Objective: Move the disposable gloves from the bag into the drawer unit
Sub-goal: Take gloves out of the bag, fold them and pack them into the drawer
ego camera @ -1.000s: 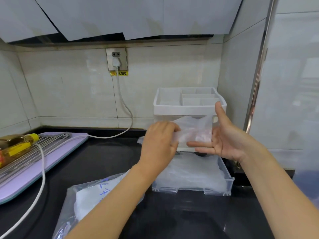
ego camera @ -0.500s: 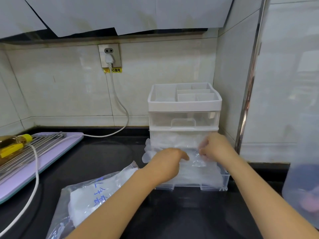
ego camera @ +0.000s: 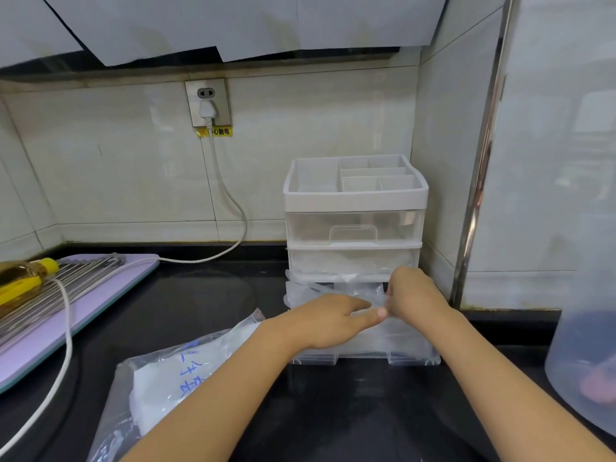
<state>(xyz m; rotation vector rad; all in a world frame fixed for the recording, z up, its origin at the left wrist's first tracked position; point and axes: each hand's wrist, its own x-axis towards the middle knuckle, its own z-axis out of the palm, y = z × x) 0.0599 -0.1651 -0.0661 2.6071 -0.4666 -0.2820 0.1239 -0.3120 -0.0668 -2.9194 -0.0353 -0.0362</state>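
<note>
Two hands work one glove above the pulled-out bottom drawer of the drawer unit, which stands on the black counter in the tiled corner. The step in hand, as judged, is laying this glove flat onto the clear pile inside that drawer.

Grip state:
1. Left hand: fingers stretched nearly straight, resting on the film and pressing it down. No closed grasp is visible.
2. Right hand: fingers curled downward on the right end of the film, apparently pinching it. The fingertips are hidden behind the hand.

Location of stock: the bag lies on the counter just left of the drawer, partly under the left forearm, with a white stack of gloves inside.

Recommended procedure:
1. Hold the film taut between both hands so that it does not fold on itself.
2. Lower it flat. The material looks thin and light and will likely cling to skin, so release the pinch by sliding the fingers off sideways rather than lifting.
3. Tuck inward any edge hanging past the left wall of the drawer. Film appears to bulge out there and could jam when the drawer is pushed shut.
4. Press the pile down with the flat hand while the other reaches for the bag
</note>
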